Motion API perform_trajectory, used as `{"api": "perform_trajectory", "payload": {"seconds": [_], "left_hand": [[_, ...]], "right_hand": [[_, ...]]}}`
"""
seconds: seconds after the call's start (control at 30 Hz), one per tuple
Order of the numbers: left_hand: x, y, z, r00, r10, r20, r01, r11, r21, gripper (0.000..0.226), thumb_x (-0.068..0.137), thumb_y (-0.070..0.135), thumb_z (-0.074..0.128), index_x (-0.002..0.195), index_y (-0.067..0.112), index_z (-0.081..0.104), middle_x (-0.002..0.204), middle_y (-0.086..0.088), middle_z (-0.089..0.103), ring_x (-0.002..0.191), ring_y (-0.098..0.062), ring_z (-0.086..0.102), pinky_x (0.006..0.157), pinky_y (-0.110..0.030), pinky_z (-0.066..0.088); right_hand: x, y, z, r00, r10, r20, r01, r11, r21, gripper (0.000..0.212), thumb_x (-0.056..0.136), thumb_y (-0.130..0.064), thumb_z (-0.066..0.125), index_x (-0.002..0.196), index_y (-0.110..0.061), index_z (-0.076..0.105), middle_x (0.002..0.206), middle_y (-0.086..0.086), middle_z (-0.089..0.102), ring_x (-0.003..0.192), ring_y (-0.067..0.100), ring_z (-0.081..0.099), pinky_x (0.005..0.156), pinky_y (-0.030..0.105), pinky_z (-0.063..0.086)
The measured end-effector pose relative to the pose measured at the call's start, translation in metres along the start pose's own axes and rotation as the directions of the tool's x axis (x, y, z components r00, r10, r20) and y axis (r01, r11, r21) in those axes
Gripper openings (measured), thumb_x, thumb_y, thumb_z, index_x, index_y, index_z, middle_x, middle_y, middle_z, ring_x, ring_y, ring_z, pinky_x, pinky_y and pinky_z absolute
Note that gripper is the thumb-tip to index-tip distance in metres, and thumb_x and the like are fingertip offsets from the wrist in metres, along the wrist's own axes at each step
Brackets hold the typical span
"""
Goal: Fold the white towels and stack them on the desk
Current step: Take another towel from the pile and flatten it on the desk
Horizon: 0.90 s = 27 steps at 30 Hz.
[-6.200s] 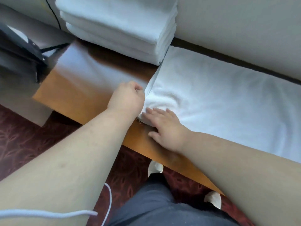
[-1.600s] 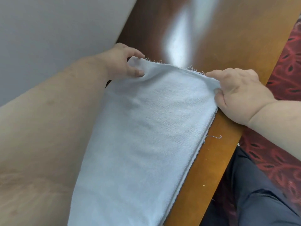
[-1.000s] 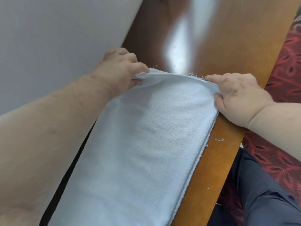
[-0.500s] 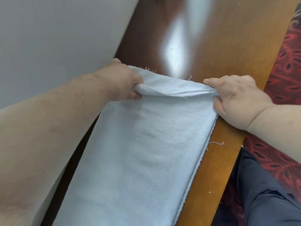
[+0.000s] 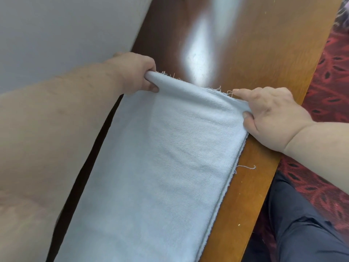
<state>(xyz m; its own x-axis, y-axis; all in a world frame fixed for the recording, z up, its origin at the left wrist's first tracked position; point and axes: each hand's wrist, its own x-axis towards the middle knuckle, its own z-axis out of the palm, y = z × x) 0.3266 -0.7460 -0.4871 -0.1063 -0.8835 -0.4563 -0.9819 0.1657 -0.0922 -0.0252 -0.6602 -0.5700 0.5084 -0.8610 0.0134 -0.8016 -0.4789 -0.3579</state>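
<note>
**Both hands on the far end of the towel**

On the glossy brown wooden surface (image 5: pixel 264 44) a long white terry-cloth towel (image 5: pixel 166 167) lies flat, running from the bottom of the view up toward the middle. It looks doubled over, with layered edges showing along its right side, which sits just inside the surface's front edge. Its far end is lifted off the wood and curled back a bit, with frayed threads sticking out along that end, plus one loose thread trailing off the right edge onto the wood.

Left hand (image 5: pixel 136 72) has the far left corner: the grip is fingers curled over the top with the thumb tucked under, so it's pinching the rolled edge. Right hand (image 5: pixel 272 114) has the far right corner the same way, thumb underneath, fingers wrapped over the top of the fold, forefinger pointing along the frayed edge. Both forearms reach in from the lower corners of the view.

Further out, a plain pale grey wall (image 5: pixel 66 31) runs along the left side of the surface, with a dark gap showing between it and the towel. To the right there's a red patterned carpet (image 5: pixel 332 82), and the person's leg in dark grey trousers (image 5: pixel 302 224) is at bottom right.
</note>
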Motion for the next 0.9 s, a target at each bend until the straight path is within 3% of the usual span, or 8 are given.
{"api": "perform_trajectory", "payload": {"seconds": [0.1,0.23,0.33,0.47,0.6,0.7,0.77,0.9], "left_hand": [[0.002,-0.002,0.009,1.000,-0.008,-0.016,0.005,0.987,-0.159,0.025,0.080,0.045,0.075,0.090,0.034,0.055,0.087,0.004,0.059,0.079,-0.018,0.055,0.064,-0.030,0.038],[0.003,-0.001,0.009,0.994,-0.006,-0.105,-0.008,0.990,-0.140,0.022,0.084,0.040,0.072,0.098,0.028,0.061,0.094,-0.002,0.060,0.091,-0.026,0.055,0.076,-0.035,0.044],[0.003,-0.004,0.005,0.983,-0.096,-0.159,0.096,0.995,-0.006,0.027,0.091,0.045,0.064,0.111,0.027,0.064,0.102,-0.005,0.062,0.107,-0.034,0.054,0.090,-0.044,0.046],[0.003,0.002,0.003,0.987,-0.123,-0.107,0.132,0.988,0.085,0.029,0.096,0.040,0.057,0.117,0.020,0.062,0.111,-0.014,0.062,0.109,-0.039,0.053,0.091,-0.048,0.047],[0.000,0.019,0.008,0.935,-0.275,-0.226,0.237,0.955,-0.181,0.034,0.093,0.023,0.062,0.126,0.018,0.055,0.126,-0.017,0.054,0.115,-0.039,0.050,0.098,-0.045,0.043],[-0.021,0.051,0.027,0.879,-0.291,-0.378,0.163,0.928,-0.336,0.056,0.090,0.005,0.050,0.144,0.018,0.039,0.142,-0.015,0.037,0.123,-0.034,0.044,0.105,-0.040,0.035],[-0.038,0.080,0.050,0.867,-0.279,-0.413,0.135,0.929,-0.344,0.053,0.097,0.017,0.046,0.149,0.017,0.034,0.148,-0.011,0.036,0.131,-0.029,0.039,0.109,-0.038,0.029],[-0.047,0.109,0.087,0.879,-0.463,-0.116,0.401,0.849,-0.345,0.063,0.098,0.054,0.022,0.156,0.034,0.009,0.165,0.001,0.003,0.150,-0.027,0.000,0.117,-0.056,0.003]], "right_hand": [[0.002,-0.001,-0.001,1.000,0.012,0.008,-0.012,1.000,0.000,0.052,0.092,-0.024,0.051,0.142,-0.032,0.039,0.096,-0.001,0.057,0.090,0.027,0.056,0.087,0.044,0.038],[0.001,-0.001,-0.002,0.999,-0.040,0.005,0.040,0.999,-0.028,0.045,0.096,-0.021,0.044,0.139,-0.034,0.043,0.101,-0.001,0.057,0.091,0.028,0.055,0.086,0.043,0.035],[-0.001,0.002,-0.002,0.997,-0.079,-0.008,0.079,0.997,-0.025,0.040,0.102,-0.020,0.034,0.134,-0.035,0.053,0.107,0.001,0.056,0.091,0.028,0.053,0.085,0.042,0.032],[-0.001,0.000,-0.003,0.996,-0.089,-0.018,0.089,0.996,-0.032,0.046,0.096,-0.026,0.031,0.127,-0.030,0.064,0.112,0.010,0.060,0.091,0.036,0.057,0.079,0.043,0.035],[-0.001,0.001,-0.002,0.997,-0.063,-0.038,0.061,0.997,-0.038,0.046,0.094,-0.020,0.036,0.132,-0.020,0.062,0.118,0.010,0.062,0.097,0.037,0.060,0.083,0.046,0.038],[-0.001,0.000,-0.002,0.997,-0.065,-0.050,0.063,0.997,-0.033,0.048,0.093,-0.020,0.034,0.132,-0.014,0.061,0.121,0.011,0.063,0.100,0.037,0.061,0.083,0.047,0.040],[-0.001,-0.002,-0.003,0.997,-0.062,-0.054,0.061,0.998,-0.029,0.052,0.092,-0.023,0.031,0.132,-0.012,0.061,0.121,0.012,0.063,0.101,0.037,0.061,0.083,0.047,0.041],[-0.003,-0.003,-0.005,0.998,-0.037,-0.058,0.037,0.999,-0.016,0.053,0.090,-0.020,0.031,0.134,-0.012,0.060,0.122,0.012,0.062,0.105,0.038,0.060,0.087,0.048,0.041]]}}
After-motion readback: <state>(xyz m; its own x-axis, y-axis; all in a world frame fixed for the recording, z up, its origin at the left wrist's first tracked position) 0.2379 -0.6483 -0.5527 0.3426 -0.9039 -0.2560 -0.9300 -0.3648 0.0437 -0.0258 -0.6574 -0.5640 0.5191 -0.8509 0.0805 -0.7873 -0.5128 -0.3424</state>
